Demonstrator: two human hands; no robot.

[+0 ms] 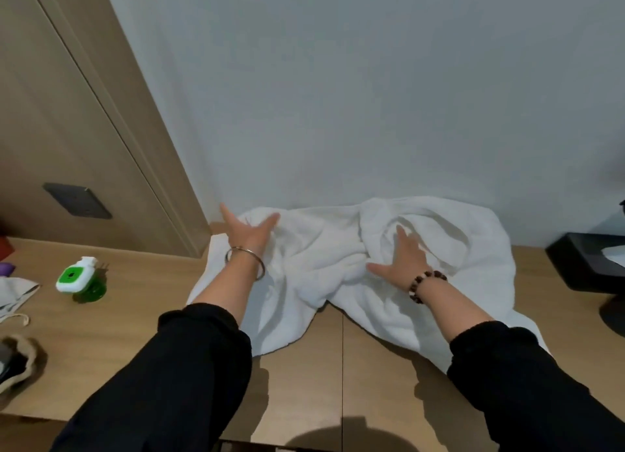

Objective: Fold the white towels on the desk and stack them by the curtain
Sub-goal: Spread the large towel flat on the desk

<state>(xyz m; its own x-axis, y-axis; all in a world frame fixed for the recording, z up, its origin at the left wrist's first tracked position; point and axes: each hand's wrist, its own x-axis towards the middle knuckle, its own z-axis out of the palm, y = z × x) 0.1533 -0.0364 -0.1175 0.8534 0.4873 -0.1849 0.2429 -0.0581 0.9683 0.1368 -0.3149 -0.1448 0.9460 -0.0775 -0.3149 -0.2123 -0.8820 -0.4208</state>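
A crumpled heap of white towels point(324, 259) lies on the wooden desk point(304, 377) against the grey wall. My left hand point(248, 233) reaches over the heap's left end with fingers spread and straight, a silver bangle on the wrist. My right hand point(404, 262) lies flat on the bunched middle of the towels, fingers spread, a bead bracelet on the wrist. Neither hand grips the cloth. No curtain is in view.
A green and white plug-in device point(79, 279) stands on the desk at left, near a cloth bag point(15, 296) and a woven pouch point(17, 363). A black tissue box point(588, 265) sits at right. A wooden panel point(67, 113) with a dark socket rises behind the left side.
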